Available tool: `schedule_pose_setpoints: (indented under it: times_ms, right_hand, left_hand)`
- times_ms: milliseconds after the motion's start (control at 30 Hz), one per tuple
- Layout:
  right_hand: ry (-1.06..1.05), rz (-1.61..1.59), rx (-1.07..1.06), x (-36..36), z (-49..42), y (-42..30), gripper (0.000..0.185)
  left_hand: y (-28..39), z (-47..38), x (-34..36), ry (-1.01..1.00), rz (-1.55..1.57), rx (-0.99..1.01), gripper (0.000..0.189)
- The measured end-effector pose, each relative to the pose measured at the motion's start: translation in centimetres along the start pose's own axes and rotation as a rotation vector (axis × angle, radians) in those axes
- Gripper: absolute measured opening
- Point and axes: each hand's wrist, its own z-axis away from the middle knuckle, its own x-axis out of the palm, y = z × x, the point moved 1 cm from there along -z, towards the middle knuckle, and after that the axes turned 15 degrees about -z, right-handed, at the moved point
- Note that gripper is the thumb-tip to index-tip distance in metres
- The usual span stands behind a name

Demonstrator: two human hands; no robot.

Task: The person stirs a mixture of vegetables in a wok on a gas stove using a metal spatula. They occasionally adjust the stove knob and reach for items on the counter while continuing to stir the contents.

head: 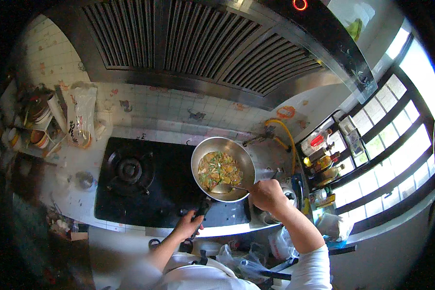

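Note:
A deep metal frying pan (pixel 248 163) stands over the right side of the black gas hob (pixel 170 181). Chopped food (pixel 220 168) with green and yellow pieces lies inside it. My left hand (pixel 189 225) is closed around the pan's black handle (pixel 202 210). From the right, my right hand (pixel 267 195) grips a metal spatula (pixel 223 188), whose head rests in the food at the pan's near side. The spatula's handle is partly hidden by my right hand.
An uncovered burner (pixel 129 170) is on the hob's left. A range hood (pixel 203 43) hangs above. Bottles (pixel 324 163) fill a rack at right, near a yellow hose (pixel 293 139). A metal pot (pixel 288 194) sits by my right forearm. Plastic bags (pixel 239 259) lie below the counter edge.

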Motion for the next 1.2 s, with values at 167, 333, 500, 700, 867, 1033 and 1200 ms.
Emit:
schedule_pose_setpoints:
  times_ms: [167,333,500,700,867,1033,1200]
  right_hand:
    - [-0.094,0.122,-0.021,0.2,-3.4,-1.3,0.012]
    - [-0.109,0.064,-0.112,-2.1,-8.3,-0.9,0.014]
    - [-0.11,0.045,-0.022,0.0,-11.6,0.9,0.019]
    - [-0.094,-0.205,0.117,-0.8,-6.6,3.7,0.02]
    - [-0.099,-0.975,0.358,3.4,0.3,5.5,0.029]
    - [-0.026,-1.1,0.41,9.2,2.9,6.4,0.029]
    - [0.037,-1.028,0.414,10.7,3.6,6.3,0.029]
  left_hand:
    - [0.5,0.0,0.4,-0.001,-0.032,0.004,0.032]
    - [0.5,0.3,-0.1,0.014,-0.044,-0.009,0.034]
    - [1.3,0.6,-0.1,0.007,-0.026,-0.018,0.03]
    - [-0.2,-0.2,0.1,0.003,0.065,0.025,0.027]
    - [0.4,0.0,0.4,0.006,0.07,0.018,0.033]
    - [1.2,0.5,0.0,0.001,0.034,-0.036,0.035]
    - [1.3,0.6,0.0,0.011,0.051,-0.055,0.032]
